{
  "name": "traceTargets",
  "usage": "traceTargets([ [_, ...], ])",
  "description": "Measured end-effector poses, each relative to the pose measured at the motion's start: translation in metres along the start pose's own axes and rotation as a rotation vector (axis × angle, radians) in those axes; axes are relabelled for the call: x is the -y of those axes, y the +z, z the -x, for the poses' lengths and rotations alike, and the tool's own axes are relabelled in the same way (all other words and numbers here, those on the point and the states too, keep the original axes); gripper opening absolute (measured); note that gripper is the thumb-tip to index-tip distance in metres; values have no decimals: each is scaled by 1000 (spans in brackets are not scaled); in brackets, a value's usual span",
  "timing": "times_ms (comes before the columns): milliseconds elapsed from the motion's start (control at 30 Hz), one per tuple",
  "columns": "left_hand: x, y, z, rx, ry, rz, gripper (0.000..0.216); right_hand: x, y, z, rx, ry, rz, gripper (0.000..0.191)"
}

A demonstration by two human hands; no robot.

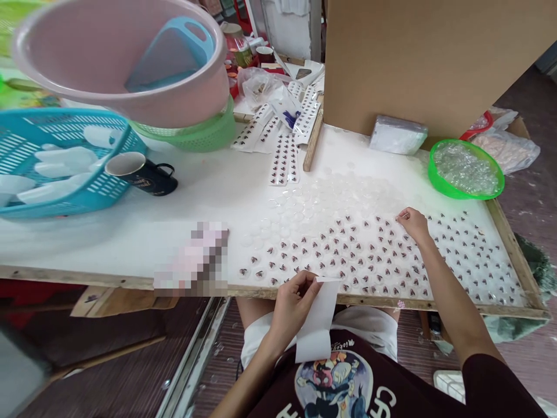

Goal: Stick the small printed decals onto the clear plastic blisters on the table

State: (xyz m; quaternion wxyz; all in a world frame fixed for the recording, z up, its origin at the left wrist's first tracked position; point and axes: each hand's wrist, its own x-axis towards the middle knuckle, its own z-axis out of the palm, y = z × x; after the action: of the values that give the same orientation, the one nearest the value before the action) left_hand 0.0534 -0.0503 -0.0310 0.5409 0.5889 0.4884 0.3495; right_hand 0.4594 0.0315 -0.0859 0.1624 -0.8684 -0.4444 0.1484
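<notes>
pixelated patch (191, 260) on table, sticker designs (369, 255) too small

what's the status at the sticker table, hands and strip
Left hand pinching white backing strip at table edge. Right hand fingers pressing down among the clear domes, a small piece possibly pinched. Nothing blocking; green bowl off to the right.

A pink basin (108, 64) with a blue scoop (174, 52) inside sits on a green basket (204, 136) at the far left of the surface (143, 232). Beside it, a blue basket (65, 162) holds white pieces, with a black mug (143, 174) lying against it. A cardboard sheet (435, 58) stands behind a green bowl (465, 169) of clear pieces.
</notes>
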Motion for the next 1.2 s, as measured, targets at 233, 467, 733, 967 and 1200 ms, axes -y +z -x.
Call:
traceTargets([
  [233, 0, 0, 0, 0, 13, -4, 25, -1, 1, 2, 0, -22, -14, 8],
  [467, -1, -1, 2, -10, 27, -27, 25, -4, 2, 7, 16, -65, -54, 7],
  [733, -1, -2, 3, 7, 15, -31, 27, 1, -2, 20, -40, -111, -190, 12],
  [967, 1, 0, 2, -13, 2, -15, 27, 23, -6, 49, -49, -194, -351, 25],
  [1200, 0, 0, 2, -29, -10, -10, 27, 47, -1, 80, 40, -294, -501, 26],
])
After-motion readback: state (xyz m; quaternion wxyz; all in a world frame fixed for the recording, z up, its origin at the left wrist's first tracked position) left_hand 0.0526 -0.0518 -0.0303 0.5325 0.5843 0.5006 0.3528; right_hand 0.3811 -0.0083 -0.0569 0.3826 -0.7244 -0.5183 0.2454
